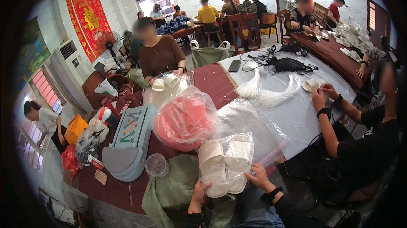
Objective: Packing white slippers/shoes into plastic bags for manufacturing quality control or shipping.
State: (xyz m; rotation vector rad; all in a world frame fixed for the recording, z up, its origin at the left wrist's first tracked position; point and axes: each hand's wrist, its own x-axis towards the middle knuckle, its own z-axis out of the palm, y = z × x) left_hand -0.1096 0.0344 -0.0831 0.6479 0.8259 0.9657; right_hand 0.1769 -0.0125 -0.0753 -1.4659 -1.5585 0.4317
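Note:
A pair of cream open-toe slippers (224, 160) lies side by side in a clear plastic bag (242, 137) in front of me. My left hand (200, 191) grips the lower left edge by one slipper's sole. With its fingers closed on the bag's right edge, my right hand (259, 177) steadies the other side. Just beyond are a stack of clear flat bags (250, 118) and a big clear bag of red-pink items (185, 118). Under my left forearm spreads a green woven sack (167, 190).
A clear plastic tub (157, 165) and a grey-blue case (129, 141) stand to the left. White strands (280, 92) and a phone (234, 66) lie on the white tabletop (313, 113). Across the table, one person handles slippers (165, 82); another at right holds a slipper (312, 84).

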